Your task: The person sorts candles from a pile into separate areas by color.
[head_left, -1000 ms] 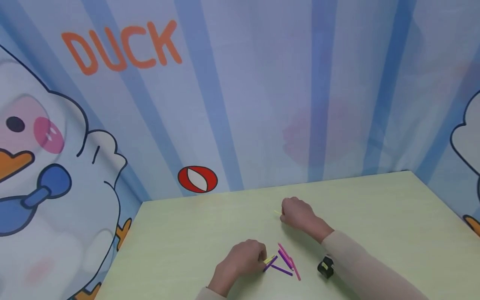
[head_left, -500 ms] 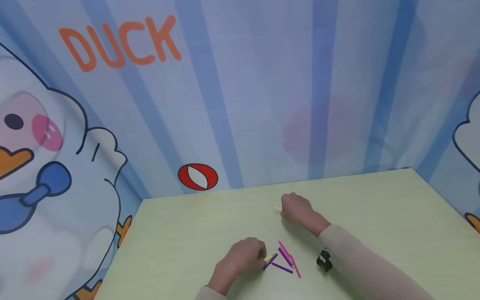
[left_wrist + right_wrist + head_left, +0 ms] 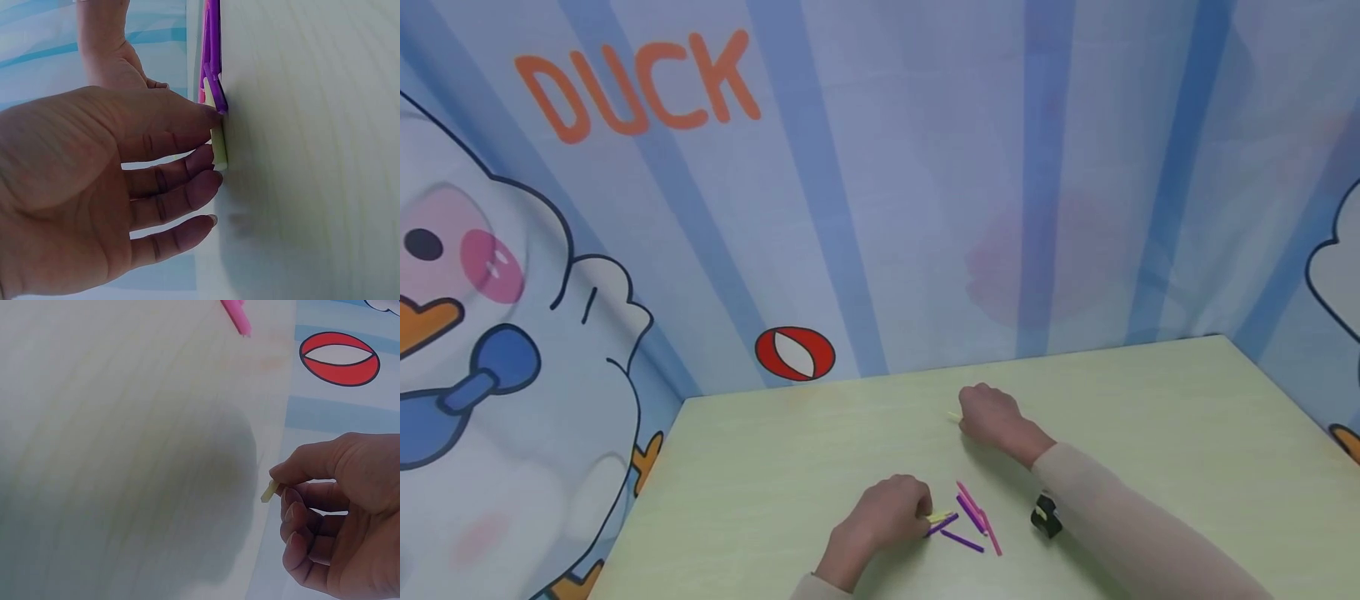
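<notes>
My left hand (image 3: pixel 887 510) is low at the table, its thumb and index finger pinching a pale yellow stick (image 3: pixel 219 149). Against that stick lies a purple stick (image 3: pixel 215 94), its end right at the thumb tip in the left wrist view. Farther back, my right hand (image 3: pixel 992 417) pinches another short yellow stick (image 3: pixel 269 491) between thumb and index finger, held above the table with most of it hidden in the grip. Between the hands lie a loose purple stick (image 3: pixel 962 542), a second purple one (image 3: pixel 970 514) and pink sticks (image 3: pixel 992 535) side by side.
The pale yellow-green table (image 3: pixel 790 467) ends at a blue striped backdrop (image 3: pixel 925 208) with a red and white ball print (image 3: pixel 795 353). A small black blocky thing (image 3: pixel 1045 517) sits at the right sleeve (image 3: pixel 1127 517).
The purple stick at my left hand has swung flatter and come apart from the loose purple one, which has shifted slightly toward me. Both hands have stayed nearly still, each keeping its yellow stick.
</notes>
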Tool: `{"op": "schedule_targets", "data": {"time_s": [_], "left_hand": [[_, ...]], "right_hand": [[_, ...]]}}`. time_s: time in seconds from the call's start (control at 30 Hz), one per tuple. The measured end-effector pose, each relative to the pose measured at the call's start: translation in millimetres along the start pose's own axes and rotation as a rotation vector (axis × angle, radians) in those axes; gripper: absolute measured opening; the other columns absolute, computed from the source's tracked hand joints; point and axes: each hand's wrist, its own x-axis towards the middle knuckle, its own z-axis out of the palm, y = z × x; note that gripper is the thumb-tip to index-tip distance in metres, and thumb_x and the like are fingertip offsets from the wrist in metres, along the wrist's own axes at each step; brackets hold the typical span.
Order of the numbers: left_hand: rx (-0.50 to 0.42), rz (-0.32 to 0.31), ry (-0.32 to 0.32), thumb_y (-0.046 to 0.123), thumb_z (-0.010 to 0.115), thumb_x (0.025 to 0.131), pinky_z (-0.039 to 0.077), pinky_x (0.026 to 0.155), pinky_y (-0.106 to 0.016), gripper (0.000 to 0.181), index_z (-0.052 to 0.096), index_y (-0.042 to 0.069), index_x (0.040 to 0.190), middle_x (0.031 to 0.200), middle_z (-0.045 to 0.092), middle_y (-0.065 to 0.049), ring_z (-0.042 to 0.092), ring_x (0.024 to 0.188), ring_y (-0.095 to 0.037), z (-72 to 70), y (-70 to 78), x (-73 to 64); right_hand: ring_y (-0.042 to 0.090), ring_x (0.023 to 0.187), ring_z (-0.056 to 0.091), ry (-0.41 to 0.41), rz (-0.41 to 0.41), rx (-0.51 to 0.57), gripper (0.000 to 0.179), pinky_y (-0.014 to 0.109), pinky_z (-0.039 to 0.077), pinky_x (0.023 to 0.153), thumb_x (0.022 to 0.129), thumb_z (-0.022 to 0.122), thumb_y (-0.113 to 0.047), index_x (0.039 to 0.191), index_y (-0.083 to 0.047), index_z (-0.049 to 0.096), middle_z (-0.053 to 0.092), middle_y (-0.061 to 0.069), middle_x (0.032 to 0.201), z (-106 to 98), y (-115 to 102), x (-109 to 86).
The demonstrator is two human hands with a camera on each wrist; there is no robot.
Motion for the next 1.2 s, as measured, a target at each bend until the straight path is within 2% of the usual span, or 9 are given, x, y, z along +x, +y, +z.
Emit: {"op": "schedule_targets", "data": {"time_s": [0.27, 0.5, 0.9, 1.2], "left_hand": [[-0.001, 0.010, 0.013, 0.014, 0.078, 0.084, 0.045, 0.066, -0.025, 0.006, 0.072, 0.014, 0.087, 0.075, 0.055, 0.009, 0.048, 0.068, -0.007, 1.1, -1.4, -0.4], [-0.012, 0.011, 0.004, 0.015, 0.077, 0.084, 0.046, 0.066, -0.025, 0.007, 0.072, 0.014, 0.087, 0.075, 0.055, 0.009, 0.048, 0.069, -0.007, 1.9, -3.3, 0.3], [-0.007, 0.017, 0.008, 0.015, 0.077, 0.084, 0.045, 0.065, -0.024, 0.006, 0.072, 0.014, 0.087, 0.075, 0.055, 0.009, 0.048, 0.069, -0.006, 2.6, -2.6, 0.2], [-0.011, 0.031, 0.017, 0.014, 0.077, 0.084, 0.046, 0.066, -0.024, 0.006, 0.072, 0.014, 0.087, 0.075, 0.055, 0.010, 0.048, 0.069, -0.006, 1.2, -2.1, -1.1]], "right_hand": [[0.019, 0.060, 0.044, -0.004, -0.004, 0.006, 0.009, 0.034, 0.039, 0.050, 0.085, 0.063, -0.001, 0.078, -0.004, 0.059, 0.052, 0.007, 0.069, -3.8, -3.5, 2.1], [0.018, 0.059, 0.044, -0.012, -0.007, -0.017, 0.015, 0.034, 0.040, 0.050, 0.086, 0.063, -0.002, 0.074, -0.007, 0.057, 0.051, 0.006, 0.069, -2.2, -4.0, 4.9], [0.021, 0.063, 0.050, -0.039, 0.008, -0.043, 0.007, 0.036, 0.044, 0.053, 0.089, 0.065, -0.004, 0.084, -0.003, 0.060, 0.052, 0.008, 0.072, 0.6, -4.3, 4.9], [0.021, 0.061, 0.050, -0.037, -0.002, -0.034, 0.009, 0.036, 0.044, 0.052, 0.088, 0.062, -0.002, 0.080, -0.005, 0.058, 0.053, 0.007, 0.071, 3.1, 1.3, 7.2]]}}
